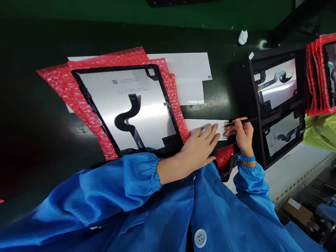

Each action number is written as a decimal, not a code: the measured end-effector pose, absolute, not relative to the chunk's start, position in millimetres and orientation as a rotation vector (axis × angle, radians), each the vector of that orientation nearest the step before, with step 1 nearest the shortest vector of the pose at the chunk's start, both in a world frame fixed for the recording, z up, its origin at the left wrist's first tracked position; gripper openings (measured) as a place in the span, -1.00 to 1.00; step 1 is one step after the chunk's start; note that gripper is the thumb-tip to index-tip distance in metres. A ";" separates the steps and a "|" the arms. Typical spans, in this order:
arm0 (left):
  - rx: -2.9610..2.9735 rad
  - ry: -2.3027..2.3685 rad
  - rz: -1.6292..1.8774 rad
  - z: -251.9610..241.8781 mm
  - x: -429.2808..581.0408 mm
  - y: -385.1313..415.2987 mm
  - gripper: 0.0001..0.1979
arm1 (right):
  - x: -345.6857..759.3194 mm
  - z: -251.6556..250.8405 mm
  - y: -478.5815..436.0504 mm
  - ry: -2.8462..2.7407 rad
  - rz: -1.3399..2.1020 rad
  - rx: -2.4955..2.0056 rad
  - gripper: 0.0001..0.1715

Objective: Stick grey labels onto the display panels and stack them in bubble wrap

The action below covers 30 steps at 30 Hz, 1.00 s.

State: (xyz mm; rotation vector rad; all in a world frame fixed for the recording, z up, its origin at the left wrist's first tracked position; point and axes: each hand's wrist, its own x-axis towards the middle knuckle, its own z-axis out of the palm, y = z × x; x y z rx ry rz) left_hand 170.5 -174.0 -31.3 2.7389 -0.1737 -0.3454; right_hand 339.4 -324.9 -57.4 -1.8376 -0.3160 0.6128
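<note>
My left hand point(197, 151) lies flat with its fingers spread, holding down a white label sheet point(221, 126). Small grey squares line that sheet's right end. In my right hand point(244, 135) is a thin black tool that looks like tweezers point(244, 121), pinched between the fingers, its tip at the grey squares. Left of my hands, a display panel point(105, 105) with a silver back and a curved black flex cable point(125, 119) rests on red bubble-wrap bags point(173, 94). My left forearm passes in front of its lower edge.
More white sheets point(187, 66) lie beyond the panel. On the right stands a black tray point(258, 129) holding two panels, with further red bubble-wrap bags point(312, 80) past it. A crumpled white paper point(243, 37) sits at the back of the dark green table.
</note>
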 end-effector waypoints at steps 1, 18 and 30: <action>2.733 -0.178 -0.338 -32.4 171.5 -174.1 -0.13 | 339.9 -55.9 -325.0 -0.304 0.599 -1.829 -0.43; 2.811 0.374 0.235 -18.2 45.7 -77.0 -0.42 | 225.2 -18.5 -125.4 -0.702 0.788 -1.631 -0.55; 2.826 0.350 0.053 -29.5 51.2 -57.8 -0.32 | 201.4 -39.8 -84.4 -0.804 0.882 -1.719 -0.64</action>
